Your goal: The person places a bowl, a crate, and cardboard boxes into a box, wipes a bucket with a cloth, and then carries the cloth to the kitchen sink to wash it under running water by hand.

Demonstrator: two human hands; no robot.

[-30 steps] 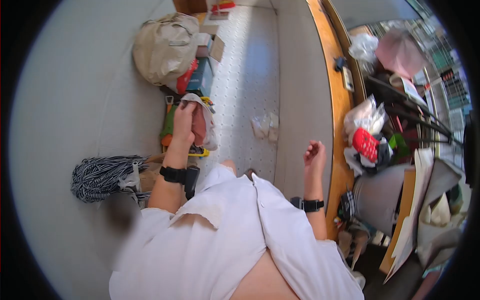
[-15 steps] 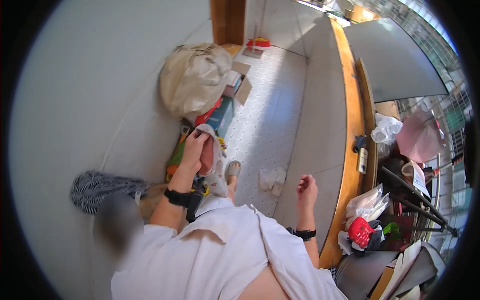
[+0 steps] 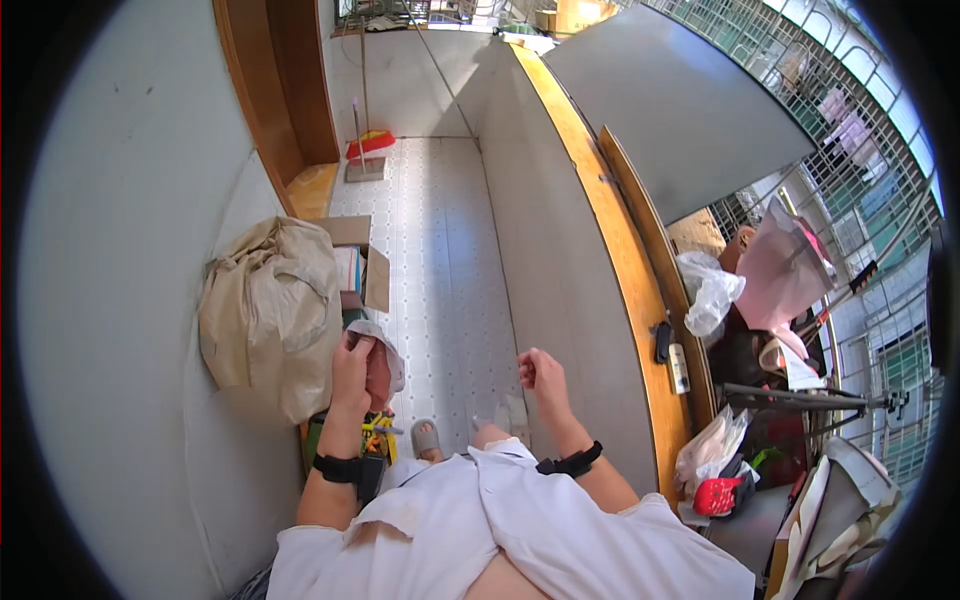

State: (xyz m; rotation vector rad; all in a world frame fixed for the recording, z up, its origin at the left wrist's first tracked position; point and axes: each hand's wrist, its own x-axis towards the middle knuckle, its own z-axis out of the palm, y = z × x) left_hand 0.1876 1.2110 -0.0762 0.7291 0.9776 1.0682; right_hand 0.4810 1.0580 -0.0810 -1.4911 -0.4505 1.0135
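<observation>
My left hand (image 3: 350,372) is closed on a pink and pale grey cloth (image 3: 383,378), which hangs down from the fingers on their right side. Whether it is a towel or some other cloth item I cannot tell. Just beyond that hand are a large beige cloth bundle (image 3: 270,310) and an open cardboard box (image 3: 376,278). My right hand (image 3: 542,374) is raised in front of the low white wall, its fingers curled in, with nothing visible in them. A black band circles each wrist.
A wooden ledge (image 3: 600,240) runs along the right wall, bearing a small bottle (image 3: 679,368). Beyond it are a pink bag (image 3: 785,265), plastic bags and a black tripod (image 3: 800,398). A broom and a red dustpan (image 3: 370,144) stand at the far end of the tiled floor (image 3: 440,260).
I have stepped forward and my view has turned, so the bundle and box appear closer and further left. The cloth stays in my left hand; my right hand remains curled.
</observation>
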